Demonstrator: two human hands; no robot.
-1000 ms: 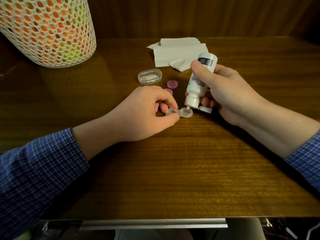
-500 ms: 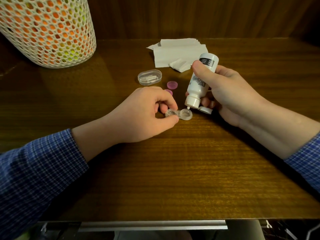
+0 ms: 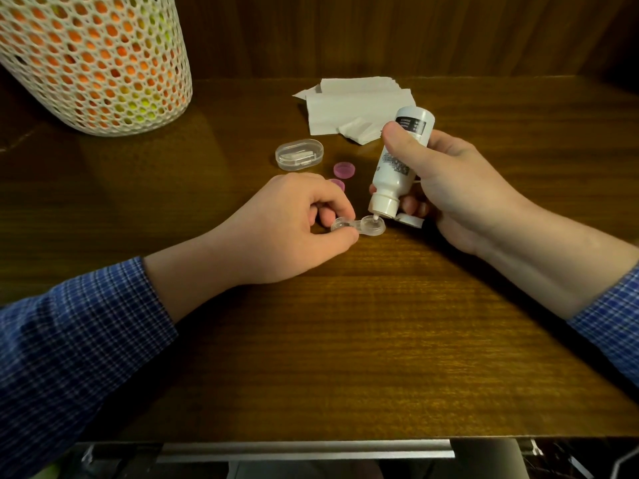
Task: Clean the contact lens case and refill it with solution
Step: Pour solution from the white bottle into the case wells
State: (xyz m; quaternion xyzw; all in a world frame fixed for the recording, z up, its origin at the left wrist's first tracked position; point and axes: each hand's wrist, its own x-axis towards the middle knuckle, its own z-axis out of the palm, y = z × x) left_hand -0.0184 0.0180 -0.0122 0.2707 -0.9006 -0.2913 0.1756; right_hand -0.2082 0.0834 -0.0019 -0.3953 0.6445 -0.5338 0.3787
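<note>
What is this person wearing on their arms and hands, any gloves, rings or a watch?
Both hands are bare: no gloves, rings or watch show on the left hand or the right hand. Each arm wears a blue checked shirt sleeve with fine light lines; the left sleeve and the right sleeve are both pushed back, leaving the forearms uncovered.

The bench (image 3: pixel 345 340) is dark brown wood with a fine grain of lighter stripes. Both sleeves (image 3: pixel 69 340) have a small blue and white check. The bottle (image 3: pixel 397 167) is white, with a black label at its base end. The case (image 3: pixel 359 227) is clear. Two caps (image 3: pixel 344 170) are pink. The tissues (image 3: pixel 356 105) are white. The box (image 3: pixel 299 154) is clear. The basket (image 3: pixel 93 60) at the far left corner is a white mesh; orange and yellow-green show through its holes.
</note>
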